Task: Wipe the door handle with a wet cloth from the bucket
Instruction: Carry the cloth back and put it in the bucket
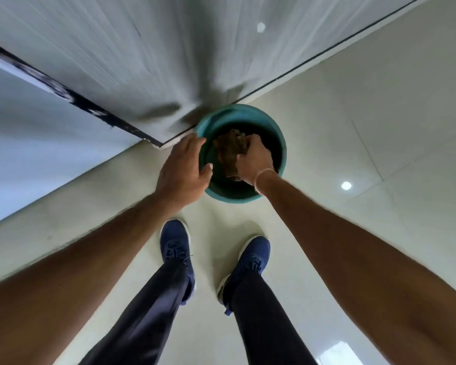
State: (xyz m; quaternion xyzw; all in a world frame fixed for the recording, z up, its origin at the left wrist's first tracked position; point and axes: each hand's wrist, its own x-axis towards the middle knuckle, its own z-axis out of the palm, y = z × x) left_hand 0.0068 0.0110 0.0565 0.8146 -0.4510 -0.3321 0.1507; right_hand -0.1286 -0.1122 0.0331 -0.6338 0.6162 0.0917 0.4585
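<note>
Over one bucket (281,143): one cloth (229,151), right hand (253,162).

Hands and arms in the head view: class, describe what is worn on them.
Both forearms are bare, with no sleeves in view and no gloves. The left hand wears nothing visible. The right hand has a thin pale band around its wrist.

Bucket (279,133): teal. Cloth (231,150): brown. Sneakers (175,246): navy blue. Trousers (153,312): dark navy. Floor tiles (353,127): pale cream.
</note>
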